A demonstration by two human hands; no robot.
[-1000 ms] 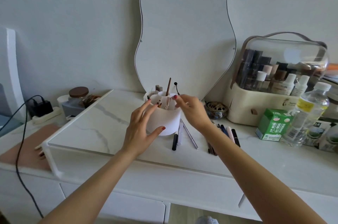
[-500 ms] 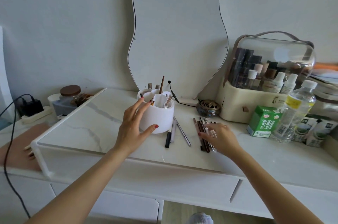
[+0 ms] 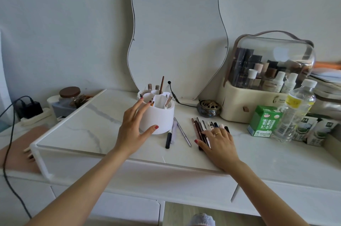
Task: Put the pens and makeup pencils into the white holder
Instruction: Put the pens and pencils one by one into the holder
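The white holder [image 3: 162,116] stands on the marble top, with a few pencils and a brush sticking out of its compartments. My left hand [image 3: 133,126] rests against its left side, fingers spread, thumb at its base. A row of several pens and makeup pencils [image 3: 204,125] lies to the right of the holder. My right hand [image 3: 218,142] lies flat on the near ends of that row, fingers apart, gripping nothing that I can see. A black pen [image 3: 168,139], a white pen and a silver pen [image 3: 182,132] lie just in front of the holder.
A wavy mirror [image 3: 177,31] leans on the wall behind. A brass incense burner [image 3: 208,107], a clear-lidded cosmetics case [image 3: 265,81], a green carton [image 3: 263,121] and a water bottle [image 3: 293,111] stand at the right. A jar [image 3: 70,96] and a charger with cable [image 3: 29,107] are at the left.
My right hand left the holder's rim, moved right and down, and settled on the row of pencils. My left hand stayed against the holder.
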